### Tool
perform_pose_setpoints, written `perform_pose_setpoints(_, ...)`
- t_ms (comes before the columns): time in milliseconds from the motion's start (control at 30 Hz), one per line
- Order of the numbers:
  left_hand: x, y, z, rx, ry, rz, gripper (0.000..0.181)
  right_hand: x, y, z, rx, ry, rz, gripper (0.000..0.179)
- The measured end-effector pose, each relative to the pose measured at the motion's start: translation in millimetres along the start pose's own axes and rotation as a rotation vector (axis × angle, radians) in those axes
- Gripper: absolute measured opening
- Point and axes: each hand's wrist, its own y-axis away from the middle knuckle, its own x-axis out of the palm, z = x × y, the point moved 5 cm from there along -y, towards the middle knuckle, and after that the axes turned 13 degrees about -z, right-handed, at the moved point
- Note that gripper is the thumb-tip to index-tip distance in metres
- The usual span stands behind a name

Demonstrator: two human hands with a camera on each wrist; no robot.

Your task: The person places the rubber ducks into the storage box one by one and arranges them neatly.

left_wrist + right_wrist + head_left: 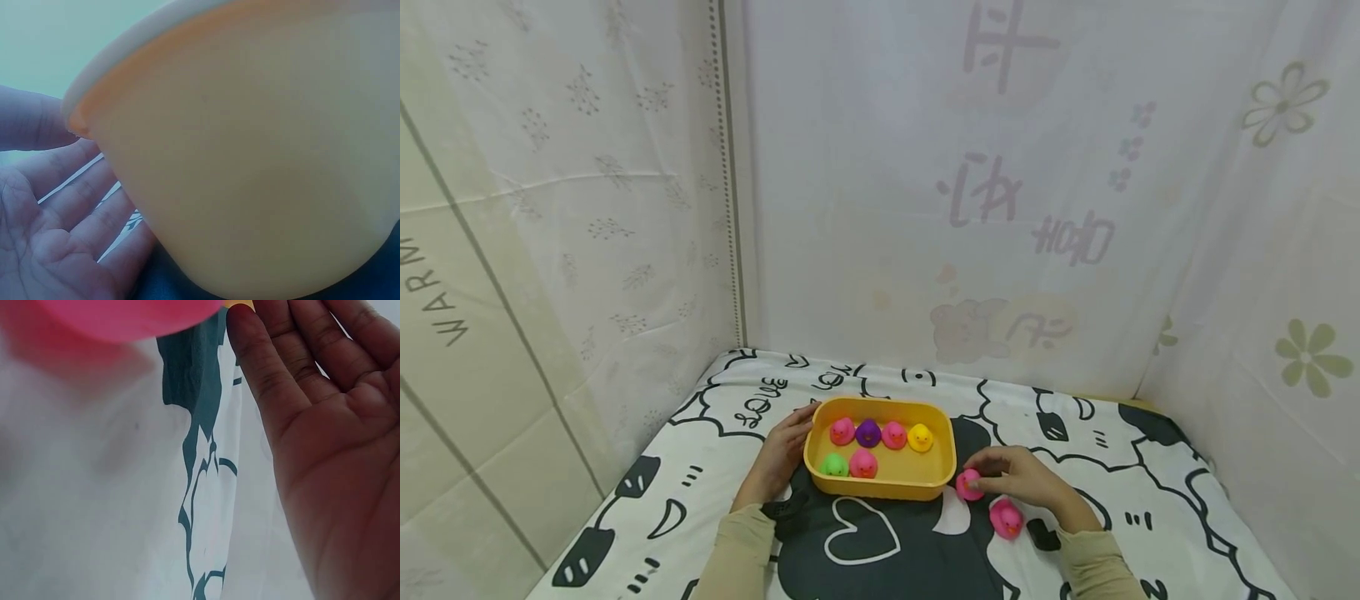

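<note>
A yellow plastic basin [880,492] stands on the printed cloth, with several small rubber ducks in it. My left hand [782,454] is at the basin's left end; in the left wrist view the thumb touches the rim and the fairly straight fingers lie along the outer wall. Just right of the basin, my right hand [1018,477] has its thumb and fingers about a pink rubber duck [970,484]. Another pink duck [1006,518] lies on the cloth below that hand. A blurred pink shape [131,315] crosses the top of the right wrist view.
Inside the basin are pink ducks, a purple duck [868,433], a yellow duck [920,437] and a green duck [834,465]. A black-and-white cartoon cloth [700,483] covers the surface. Pale printed curtains [865,208] hang behind and on both sides.
</note>
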Motion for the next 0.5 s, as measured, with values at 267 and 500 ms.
perform_pose_setpoints(267, 0.7, 3.7, 2.2, 0.018, -0.023, -0.015, 0.054, -3.9, 0.2, -4.1, -0.027, 0.032, -0.034, 0.026)
perform_pose_setpoints(500, 1.6, 5.2, -1.8, 0.023, -0.005, -0.009, 0.053, -14.1, -7.8, -0.4, -0.035, 0.059, -0.071, 0.034)
